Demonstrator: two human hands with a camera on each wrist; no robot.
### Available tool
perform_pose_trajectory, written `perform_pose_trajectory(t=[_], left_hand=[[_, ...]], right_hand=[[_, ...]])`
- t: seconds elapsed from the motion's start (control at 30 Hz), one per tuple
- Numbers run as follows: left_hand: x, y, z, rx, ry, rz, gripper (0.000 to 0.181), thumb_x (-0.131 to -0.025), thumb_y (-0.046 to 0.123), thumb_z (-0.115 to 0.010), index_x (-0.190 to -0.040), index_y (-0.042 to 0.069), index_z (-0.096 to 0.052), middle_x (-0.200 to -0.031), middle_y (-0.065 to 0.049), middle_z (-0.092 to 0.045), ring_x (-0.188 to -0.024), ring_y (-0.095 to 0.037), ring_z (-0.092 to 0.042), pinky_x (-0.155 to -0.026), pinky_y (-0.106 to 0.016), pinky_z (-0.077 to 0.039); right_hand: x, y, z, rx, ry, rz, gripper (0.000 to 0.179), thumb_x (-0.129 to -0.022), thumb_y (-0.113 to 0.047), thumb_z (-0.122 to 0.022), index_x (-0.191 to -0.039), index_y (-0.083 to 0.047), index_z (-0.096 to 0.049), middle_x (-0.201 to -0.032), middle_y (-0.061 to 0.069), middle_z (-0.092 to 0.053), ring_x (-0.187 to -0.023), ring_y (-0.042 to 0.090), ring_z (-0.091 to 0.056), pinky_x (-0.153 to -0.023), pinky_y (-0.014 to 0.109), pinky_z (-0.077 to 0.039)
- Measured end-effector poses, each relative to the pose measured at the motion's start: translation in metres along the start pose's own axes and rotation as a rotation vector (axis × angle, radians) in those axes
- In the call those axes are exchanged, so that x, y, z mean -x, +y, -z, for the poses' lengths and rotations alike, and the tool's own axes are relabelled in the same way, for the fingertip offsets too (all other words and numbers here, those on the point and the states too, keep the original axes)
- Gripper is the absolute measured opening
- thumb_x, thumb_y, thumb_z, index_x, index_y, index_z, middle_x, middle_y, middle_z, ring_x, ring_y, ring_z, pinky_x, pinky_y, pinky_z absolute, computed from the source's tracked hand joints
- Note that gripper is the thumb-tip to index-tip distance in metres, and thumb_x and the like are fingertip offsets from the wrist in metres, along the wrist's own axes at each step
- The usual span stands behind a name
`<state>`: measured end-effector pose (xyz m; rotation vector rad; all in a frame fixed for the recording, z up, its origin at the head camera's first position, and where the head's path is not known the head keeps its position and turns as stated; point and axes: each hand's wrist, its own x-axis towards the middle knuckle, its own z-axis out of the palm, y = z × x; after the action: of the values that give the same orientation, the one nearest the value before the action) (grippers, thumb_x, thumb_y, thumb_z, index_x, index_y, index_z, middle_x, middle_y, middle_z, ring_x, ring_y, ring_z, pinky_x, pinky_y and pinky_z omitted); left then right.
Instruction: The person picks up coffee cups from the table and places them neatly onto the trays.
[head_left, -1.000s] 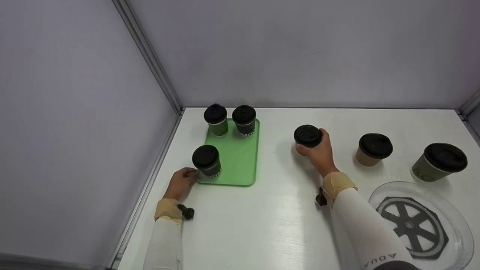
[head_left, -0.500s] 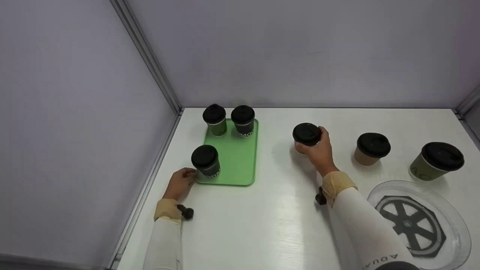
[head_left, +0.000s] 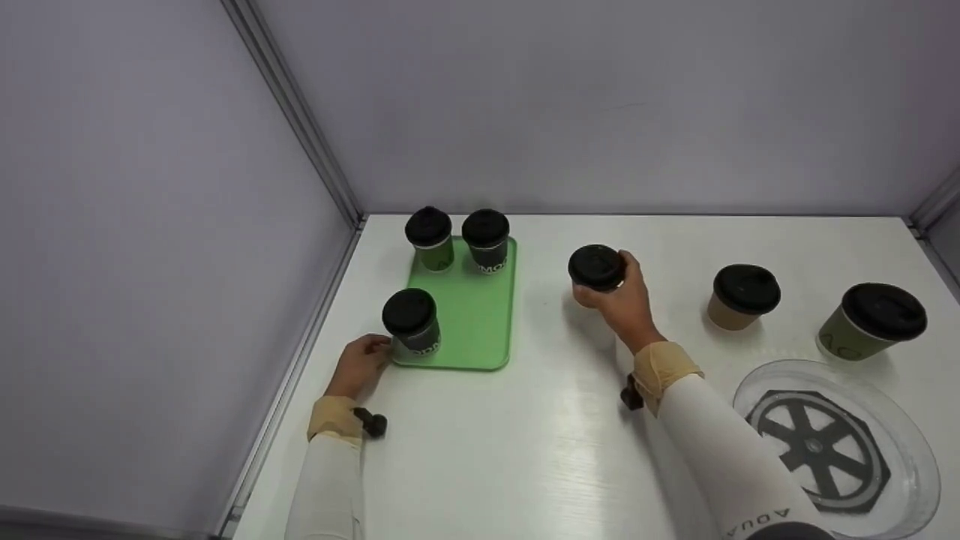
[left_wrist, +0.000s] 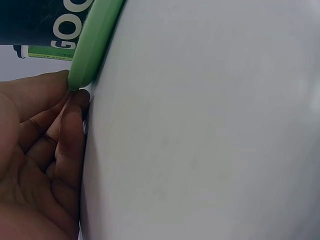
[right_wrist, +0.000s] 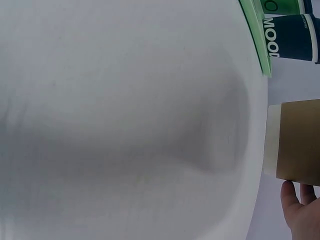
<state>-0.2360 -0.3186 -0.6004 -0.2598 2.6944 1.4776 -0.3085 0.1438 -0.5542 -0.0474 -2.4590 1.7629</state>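
Observation:
My right hand (head_left: 626,304) grips a brown paper coffee cup (right_wrist: 300,142) with a black lid, its base close over the white table right of the tray. The cup is upright, its fingers and thumb around its side. At the near left corner of the green tray (head_left: 472,322), my left hand (head_left: 361,367) pinches the rim, thumb above and fingertips below in the left wrist view. A dark lidded cup (head_left: 412,322) stands on the tray beside that hand. Along the tray's far end stand a green cup (head_left: 433,244) and another dark cup (head_left: 486,244), both with black lids.
Right of my right hand stand a brown lidded cup (head_left: 742,296) and a larger green lidded cup (head_left: 870,319). A clear round dish (head_left: 919,457) over a dark spoked pattern lies by my right forearm. Walls border the table at the back and left.
My right hand has moved slightly left toward the tray with the brown coffee cup in its grip. The left hand and the tray have stayed in place.

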Motion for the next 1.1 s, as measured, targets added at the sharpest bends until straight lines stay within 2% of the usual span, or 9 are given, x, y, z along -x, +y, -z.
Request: perform_pose_trajectory(t=[0.4, 0.63, 0.9, 1.1], left_hand=[[-0.001, 0.002, 0.001, 0.007, -0.014, 0.012, 0.025, -0.097, 0.013, -0.06, -0.119, 0.002, -0.064, -0.105, -0.01, -0.064, -0.097, -0.023, -0.058, -0.083, -0.035, -0.046], [0.0, -0.001, 0.0, -0.004, -0.008, 0.032, 0.027, -0.097, 0.019, -0.061, -0.118, 0.004, -0.065, -0.105, -0.009, -0.063, -0.098, -0.023, -0.057, -0.085, -0.038, -0.046], [-0.001, -0.002, 0.001, -0.002, -0.007, 0.017, 0.025, -0.096, 0.011, -0.057, -0.119, 0.002, -0.064, -0.105, -0.009, -0.063, -0.097, -0.022, -0.056, -0.084, -0.037, -0.046], [-0.002, -0.002, 0.0, -0.007, 0.008, 0.021, 0.024, -0.096, 0.014, -0.06, -0.117, 0.004, -0.066, -0.103, -0.009, -0.064, -0.095, -0.023, -0.057, -0.085, -0.038, -0.045]], right_hand=[[0.009, -0.014, -0.018, -0.021, -0.03, 0.066, 0.111, -0.07, -0.04, -0.088, -0.154, -0.008, -0.021, -0.151, 0.012, -0.033, -0.138, 0.023, -0.03, -0.11, 0.047, -0.025], [0.015, -0.02, -0.032, -0.024, -0.063, 0.069, 0.112, -0.069, -0.043, -0.088, -0.153, -0.009, -0.022, -0.151, 0.01, -0.034, -0.138, 0.023, -0.031, -0.109, 0.047, -0.029], [0.022, -0.028, -0.046, -0.035, -0.089, 0.086, 0.112, -0.068, -0.045, -0.088, -0.152, -0.009, -0.024, -0.15, 0.01, -0.035, -0.137, 0.022, -0.032, -0.108, 0.046, -0.032], [0.027, -0.033, -0.055, -0.047, -0.112, 0.082, 0.115, -0.066, -0.046, -0.089, -0.153, -0.009, -0.023, -0.149, 0.01, -0.036, -0.135, 0.025, -0.034, -0.107, 0.045, -0.032]])
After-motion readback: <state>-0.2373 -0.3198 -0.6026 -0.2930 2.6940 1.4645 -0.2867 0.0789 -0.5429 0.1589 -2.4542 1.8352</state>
